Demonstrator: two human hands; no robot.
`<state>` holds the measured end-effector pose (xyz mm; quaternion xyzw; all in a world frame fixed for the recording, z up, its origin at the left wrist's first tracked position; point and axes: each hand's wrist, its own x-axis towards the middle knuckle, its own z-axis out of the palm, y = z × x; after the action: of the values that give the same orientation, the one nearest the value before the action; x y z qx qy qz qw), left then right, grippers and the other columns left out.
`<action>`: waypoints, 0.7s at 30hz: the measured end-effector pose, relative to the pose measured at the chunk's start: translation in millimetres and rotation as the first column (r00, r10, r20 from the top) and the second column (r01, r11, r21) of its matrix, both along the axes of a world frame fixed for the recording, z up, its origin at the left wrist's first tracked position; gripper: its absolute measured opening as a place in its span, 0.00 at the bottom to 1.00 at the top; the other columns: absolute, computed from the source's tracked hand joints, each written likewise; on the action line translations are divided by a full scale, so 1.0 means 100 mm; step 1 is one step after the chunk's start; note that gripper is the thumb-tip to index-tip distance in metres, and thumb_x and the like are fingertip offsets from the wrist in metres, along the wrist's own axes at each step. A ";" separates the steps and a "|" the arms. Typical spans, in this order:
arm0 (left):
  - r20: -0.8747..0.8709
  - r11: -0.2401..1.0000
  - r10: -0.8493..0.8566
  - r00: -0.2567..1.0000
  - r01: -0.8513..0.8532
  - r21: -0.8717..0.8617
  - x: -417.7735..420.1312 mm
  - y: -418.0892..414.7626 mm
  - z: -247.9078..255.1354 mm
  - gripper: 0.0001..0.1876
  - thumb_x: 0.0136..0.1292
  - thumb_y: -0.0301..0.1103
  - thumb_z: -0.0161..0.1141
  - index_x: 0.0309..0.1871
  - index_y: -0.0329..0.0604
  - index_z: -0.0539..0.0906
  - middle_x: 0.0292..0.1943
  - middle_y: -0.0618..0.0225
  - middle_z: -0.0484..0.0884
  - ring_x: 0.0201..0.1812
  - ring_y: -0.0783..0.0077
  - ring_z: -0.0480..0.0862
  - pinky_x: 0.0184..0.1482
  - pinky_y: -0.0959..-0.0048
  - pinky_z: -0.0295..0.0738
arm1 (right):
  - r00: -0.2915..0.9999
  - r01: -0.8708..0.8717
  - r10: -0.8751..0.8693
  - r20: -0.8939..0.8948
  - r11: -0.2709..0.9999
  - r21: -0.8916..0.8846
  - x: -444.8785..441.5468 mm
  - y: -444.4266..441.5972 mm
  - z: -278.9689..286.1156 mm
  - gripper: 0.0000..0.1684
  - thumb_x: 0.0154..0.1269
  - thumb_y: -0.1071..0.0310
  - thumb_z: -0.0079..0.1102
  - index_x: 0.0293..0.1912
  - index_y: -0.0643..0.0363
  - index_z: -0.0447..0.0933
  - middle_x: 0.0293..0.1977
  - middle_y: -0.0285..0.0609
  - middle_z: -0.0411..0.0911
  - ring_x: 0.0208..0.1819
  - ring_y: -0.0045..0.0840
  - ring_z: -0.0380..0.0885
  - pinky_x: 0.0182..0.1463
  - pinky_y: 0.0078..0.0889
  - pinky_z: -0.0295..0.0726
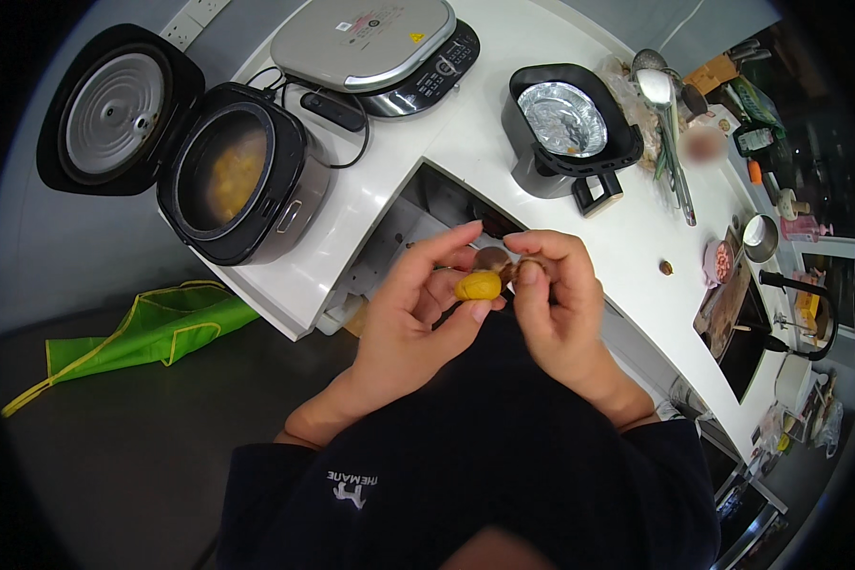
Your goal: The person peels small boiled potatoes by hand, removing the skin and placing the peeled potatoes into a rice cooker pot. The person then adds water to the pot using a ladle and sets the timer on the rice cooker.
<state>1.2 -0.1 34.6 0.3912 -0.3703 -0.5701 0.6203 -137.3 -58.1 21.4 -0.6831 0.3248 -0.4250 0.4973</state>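
Note:
Between my two hands is a yellow chestnut kernel (478,286) with brown shell (494,261) beside it. My left hand (427,299) holds the kernel between thumb and fingers. My right hand (557,299) pinches a piece of the brown shell at the kernel's right. Both hands are above an open drawer (392,242) below the white countertop. An open multicooker (246,171) at the left contains yellow pieces (236,178). A black air fryer basket (577,128) with a foil tray (564,120) stands beyond my right hand. A small brown chestnut (666,268) lies on the counter at the right.
A closed electric griddle (370,43) stands at the back, its cable running towards the multicooker. Metal kitchen utensils (666,128) lie at the right, with a pink bowl (718,262) and a wooden cutting board (730,310) by the sink. A green apron (157,328) is at the lower left.

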 end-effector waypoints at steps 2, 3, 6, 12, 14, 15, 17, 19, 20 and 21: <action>-0.108 1.000 -0.007 0.994 0.004 -0.031 0.00 -0.01 -0.04 0.18 0.58 0.15 0.52 0.53 0.33 0.67 0.49 0.62 0.69 0.48 0.71 0.77 0.53 0.74 0.71 | 1.000 0.000 0.000 0.008 1.000 0.026 -0.02 -0.03 0.02 0.08 0.65 0.77 0.46 0.45 0.65 0.67 0.31 0.38 0.76 0.31 0.13 0.75 0.34 0.15 0.74; -0.131 0.998 -0.025 0.991 0.018 -0.055 0.01 -0.02 -0.11 0.18 0.58 0.15 0.52 0.52 0.33 0.67 0.49 0.61 0.69 0.47 0.70 0.77 0.53 0.72 0.71 | 1.000 0.009 -0.010 0.022 0.999 0.034 -0.01 -0.03 0.01 0.08 0.66 0.77 0.46 0.45 0.65 0.67 0.31 0.38 0.75 0.31 0.12 0.74 0.33 0.14 0.73; -0.307 0.996 -0.063 0.950 0.080 0.044 0.06 -0.03 -0.16 0.16 0.60 0.17 0.51 0.51 0.35 0.67 0.50 0.60 0.70 0.46 0.69 0.78 0.54 0.69 0.72 | 0.996 0.031 -0.042 0.079 0.991 0.130 0.00 -0.07 -0.06 0.07 0.67 0.76 0.44 0.45 0.64 0.66 0.31 0.37 0.74 0.29 0.11 0.71 0.32 0.13 0.71; -0.676 0.981 -0.032 0.736 0.153 0.121 0.41 0.00 -0.40 0.12 0.64 0.26 0.49 0.50 0.39 0.68 0.44 0.62 0.75 0.43 0.68 0.80 0.57 0.62 0.71 | 0.996 0.004 0.029 -0.082 0.930 0.367 -0.11 -0.36 -0.68 0.05 0.68 0.74 0.39 0.40 0.63 0.65 0.26 0.37 0.71 0.27 0.15 0.69 0.32 0.17 0.70; -0.597 0.990 0.114 0.794 -0.043 0.132 0.62 0.03 -0.52 0.13 0.64 0.30 0.52 0.50 0.39 0.68 0.44 0.57 0.75 0.41 0.69 0.81 0.56 0.61 0.72 | 0.929 -0.020 0.130 -0.346 0.952 0.305 -0.12 -0.42 -1.29 0.05 0.66 0.75 0.40 0.39 0.64 0.65 0.25 0.41 0.72 0.28 0.21 0.72 0.34 0.22 0.72; -0.479 0.979 0.204 0.854 -0.161 0.129 0.80 0.02 -0.56 0.11 0.64 0.29 0.52 0.48 0.39 0.70 0.40 0.59 0.77 0.40 0.69 0.81 0.55 0.61 0.73 | 0.899 -0.053 0.179 -0.400 0.951 0.306 -0.15 -0.42 -1.64 0.04 0.65 0.76 0.40 0.37 0.65 0.66 0.26 0.45 0.73 0.29 0.28 0.74 0.36 0.27 0.73; -0.059 0.825 0.562 0.825 -0.553 0.118 1.19 0.06 -0.60 0.09 0.62 0.25 0.54 0.45 0.38 0.72 0.38 0.63 0.78 0.38 0.71 0.80 0.50 0.69 0.75 | 0.784 -0.151 0.208 -0.585 0.978 0.145 -0.18 -0.34 -2.18 0.06 0.60 0.79 0.41 0.35 0.66 0.69 0.30 0.53 0.75 0.34 0.43 0.77 0.41 0.35 0.74; 0.335 0.634 0.747 0.575 -0.768 -0.096 1.68 0.16 -0.68 0.10 0.60 0.24 0.56 0.44 0.37 0.72 0.37 0.66 0.77 0.39 0.76 0.79 0.44 0.78 0.73 | 0.696 -0.257 0.385 -0.606 0.922 0.291 -0.17 -0.27 -2.72 0.10 0.58 0.78 0.44 0.40 0.67 0.71 0.34 0.55 0.76 0.40 0.46 0.75 0.45 0.38 0.74; 0.468 0.557 0.776 0.423 -0.807 -0.194 1.96 0.25 -0.73 0.10 0.60 0.23 0.57 0.44 0.37 0.72 0.37 0.68 0.77 0.38 0.79 0.77 0.42 0.82 0.71 | 0.621 -0.315 0.430 -0.655 0.902 0.295 -0.12 -0.22 -2.88 0.12 0.58 0.77 0.45 0.43 0.67 0.72 0.35 0.55 0.76 0.42 0.45 0.75 0.47 0.37 0.73; 0.553 0.533 0.767 0.327 -0.804 -0.264 2.24 0.29 -0.84 0.10 0.60 0.23 0.58 0.43 0.37 0.72 0.36 0.69 0.76 0.36 0.83 0.76 0.41 0.84 0.70 | 0.548 -0.350 0.452 -0.704 0.888 0.297 -0.11 -0.19 -2.99 0.14 0.58 0.75 0.46 0.45 0.68 0.72 0.36 0.54 0.76 0.44 0.44 0.74 0.49 0.37 0.72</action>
<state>224.8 28.6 -48.9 0.6989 -0.2961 -0.0494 0.6492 -148.6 -76.8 -277.3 -0.8207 0.3622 0.0453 0.4396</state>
